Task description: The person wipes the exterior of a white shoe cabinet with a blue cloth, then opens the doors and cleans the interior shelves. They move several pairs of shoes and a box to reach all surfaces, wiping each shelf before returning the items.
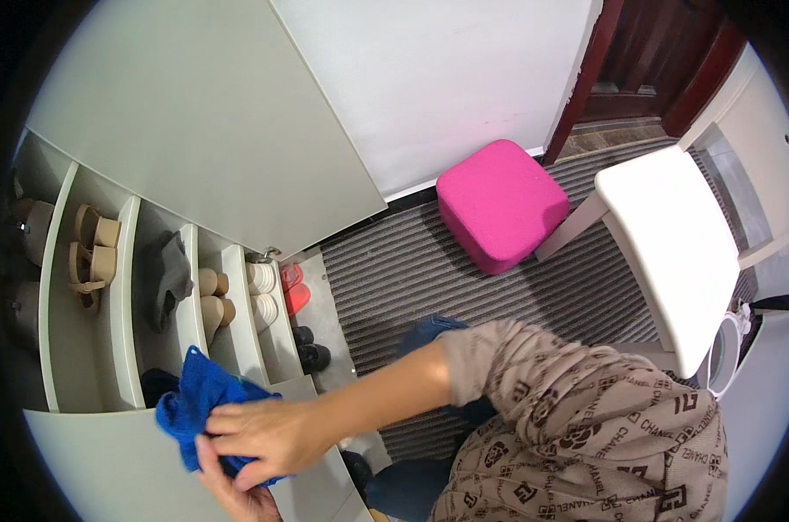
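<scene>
A blue cloth point(202, 398) is bunched up between my two hands at the lower left of the view. My right hand point(270, 434) presses on it from above, back of the hand up, with its fingers bent over the fabric. Below it, my left hand point(231, 486) grips the lower part of the cloth, partly hidden by my right hand and the picture's edge. The cloth hangs before an open shoe cabinet point(128, 313) and overlaps the edge of its pale lower door point(107, 450). A dark shoe point(158, 385) shows just behind the cloth.
Cabinet shelves hold tan heeled sandals point(94, 261), a grey shoe point(172, 280), beige shoes point(213, 297) and white shoes point(262, 297). An open cabinet door point(218, 124) stands above. Red slippers point(296, 290), a pink stool point(499, 202) and a white chair point(668, 241) are on the floor.
</scene>
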Motion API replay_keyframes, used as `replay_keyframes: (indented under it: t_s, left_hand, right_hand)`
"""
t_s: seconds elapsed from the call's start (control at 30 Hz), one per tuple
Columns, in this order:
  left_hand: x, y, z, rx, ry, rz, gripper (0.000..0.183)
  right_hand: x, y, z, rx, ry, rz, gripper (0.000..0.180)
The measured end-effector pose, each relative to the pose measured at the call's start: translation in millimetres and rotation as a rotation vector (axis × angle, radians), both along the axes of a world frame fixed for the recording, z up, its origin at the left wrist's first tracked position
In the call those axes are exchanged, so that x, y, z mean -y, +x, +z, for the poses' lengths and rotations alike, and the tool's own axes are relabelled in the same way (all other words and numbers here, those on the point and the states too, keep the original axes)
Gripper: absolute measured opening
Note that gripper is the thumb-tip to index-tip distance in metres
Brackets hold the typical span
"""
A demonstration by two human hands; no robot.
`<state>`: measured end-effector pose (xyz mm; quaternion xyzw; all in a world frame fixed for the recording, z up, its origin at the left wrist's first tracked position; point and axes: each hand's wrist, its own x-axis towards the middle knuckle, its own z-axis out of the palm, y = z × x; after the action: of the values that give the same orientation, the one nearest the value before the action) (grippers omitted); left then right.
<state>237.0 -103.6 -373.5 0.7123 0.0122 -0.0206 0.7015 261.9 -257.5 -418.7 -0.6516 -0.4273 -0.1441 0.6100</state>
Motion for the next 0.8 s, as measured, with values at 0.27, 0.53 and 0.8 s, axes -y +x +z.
replay_keyframes:
  t_s: [0.27,0.53,0.8]
  left_hand:
    - [-64,-17,36,0.592,0.631,0.265,0.049]
    - [-129,-11,39,0.600,0.996,0.410,0.049]
    - [-140,-6,40,0.717,1.322,0.257,0.041]
  right_hand:
    - [322,-34,-185,-0.958,-0.727,-1.393,0.039]
    - [343,-174,-338,-1.380,1.241,-1.646,0.052]
    - [334,-140,-379,-1.102,1.737,-1.139,0.096]
